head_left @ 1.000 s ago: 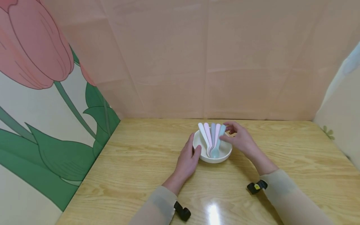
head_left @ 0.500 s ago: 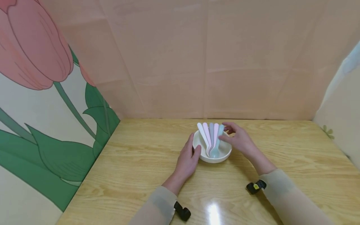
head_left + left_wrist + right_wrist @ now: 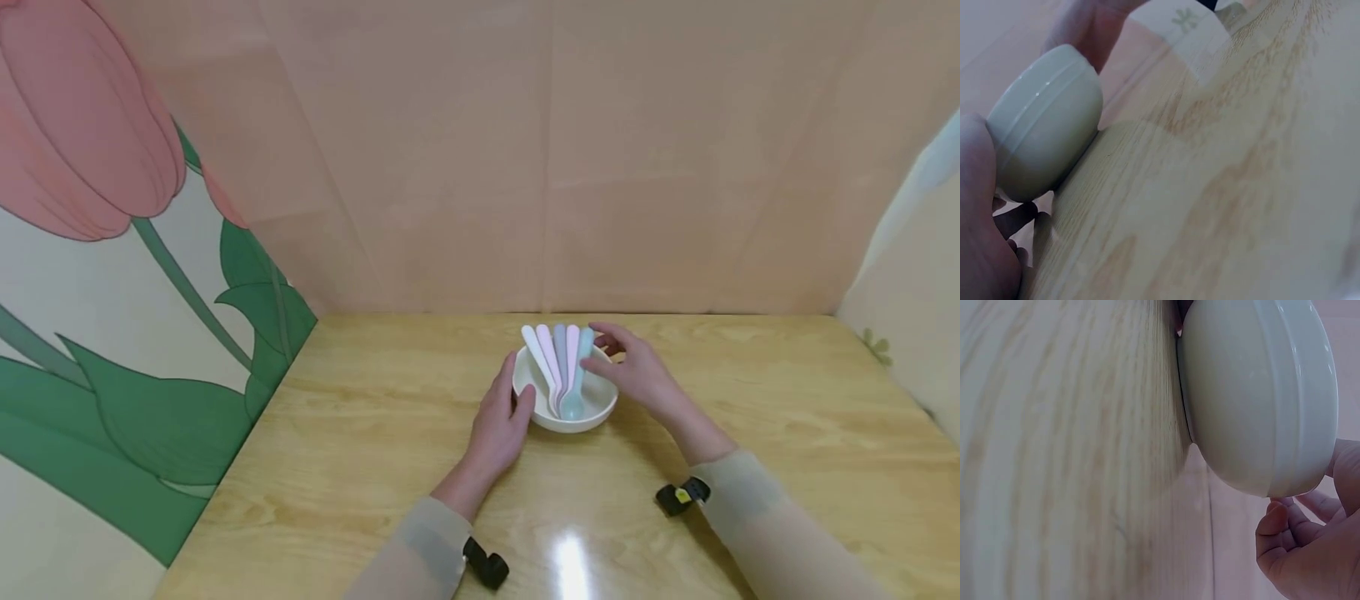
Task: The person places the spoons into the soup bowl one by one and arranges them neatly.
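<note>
A white bowl (image 3: pixel 592 414) stands on the wooden table in the head view, with several small spoons inside. Their handles fan up past the far rim: a white spoon (image 3: pixel 537 352), pink ones, a grey-purple spoon (image 3: pixel 560 346) and, rightmost, a light blue spoon (image 3: pixel 573 406). My left hand (image 3: pixel 497 419) holds the bowl's left side, thumb near the front rim and fingers around the outside. At the right rim, my right hand (image 3: pixel 633 367) pinches the light blue handle between thumb and index finger. The bowl's outer wall (image 3: pixel 1247 400) hides the spoons in both wrist views.
The wooden table (image 3: pixel 360 400) runs back to a peach-coloured sheet (image 3: pixel 465 167). A wall with a tulip picture (image 3: pixel 90 125) rises on the left, a pale wall (image 3: pixel 915 292) on the right. Black devices (image 3: pixel 486 564) are strapped at both wrists.
The spoon handles have shifted slightly left, along with my right fingers. My left hand and the bowl stay nearly in place; the head view has tilted a little.
</note>
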Motion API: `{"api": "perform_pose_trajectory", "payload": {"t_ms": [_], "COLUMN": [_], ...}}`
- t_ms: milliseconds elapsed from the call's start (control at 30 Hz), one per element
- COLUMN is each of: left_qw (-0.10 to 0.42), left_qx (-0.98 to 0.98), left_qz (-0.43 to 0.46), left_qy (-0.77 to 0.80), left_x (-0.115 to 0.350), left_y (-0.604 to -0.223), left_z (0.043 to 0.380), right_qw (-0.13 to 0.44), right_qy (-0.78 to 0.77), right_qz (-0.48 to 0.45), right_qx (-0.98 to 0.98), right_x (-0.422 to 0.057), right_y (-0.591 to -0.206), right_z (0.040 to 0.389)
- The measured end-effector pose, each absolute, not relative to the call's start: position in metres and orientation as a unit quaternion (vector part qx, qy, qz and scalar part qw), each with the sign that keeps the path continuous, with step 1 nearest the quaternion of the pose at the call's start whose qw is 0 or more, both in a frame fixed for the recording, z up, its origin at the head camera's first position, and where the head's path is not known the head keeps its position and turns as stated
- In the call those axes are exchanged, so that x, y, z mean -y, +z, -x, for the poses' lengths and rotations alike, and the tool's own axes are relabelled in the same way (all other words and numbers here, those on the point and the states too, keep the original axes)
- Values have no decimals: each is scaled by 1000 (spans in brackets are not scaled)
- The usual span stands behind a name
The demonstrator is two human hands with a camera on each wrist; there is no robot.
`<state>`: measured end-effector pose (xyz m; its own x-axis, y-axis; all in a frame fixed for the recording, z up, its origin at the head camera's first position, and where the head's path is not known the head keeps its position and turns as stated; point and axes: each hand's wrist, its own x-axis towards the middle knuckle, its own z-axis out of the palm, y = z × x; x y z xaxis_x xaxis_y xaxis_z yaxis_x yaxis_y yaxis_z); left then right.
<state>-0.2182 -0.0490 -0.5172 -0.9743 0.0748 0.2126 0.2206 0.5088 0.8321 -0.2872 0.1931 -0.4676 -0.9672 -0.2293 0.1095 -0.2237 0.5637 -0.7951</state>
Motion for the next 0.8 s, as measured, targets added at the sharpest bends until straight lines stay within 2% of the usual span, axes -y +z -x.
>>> {"api": "perform_pose_trajectory", "payload": {"t_ms": [367,633,800], "left_qw": [73,45,64], "left_qx": [865,868,892], "left_qz": [93,86,92], "left_qy": [-488,-486,-439], "left_x": [46,52,61], "left_y": [-519,-510,-501], "left_z": [220,219,222], "right_qw": [6,-6,-30], "right_qy": [-454,-449,-413], "right_qz": [131,138,158], "right_qx": [-881,-883,-896], "right_x": [-198,-200,-200], "right_y": [-468,-467,-464], "right_z": [285,282,279]}}
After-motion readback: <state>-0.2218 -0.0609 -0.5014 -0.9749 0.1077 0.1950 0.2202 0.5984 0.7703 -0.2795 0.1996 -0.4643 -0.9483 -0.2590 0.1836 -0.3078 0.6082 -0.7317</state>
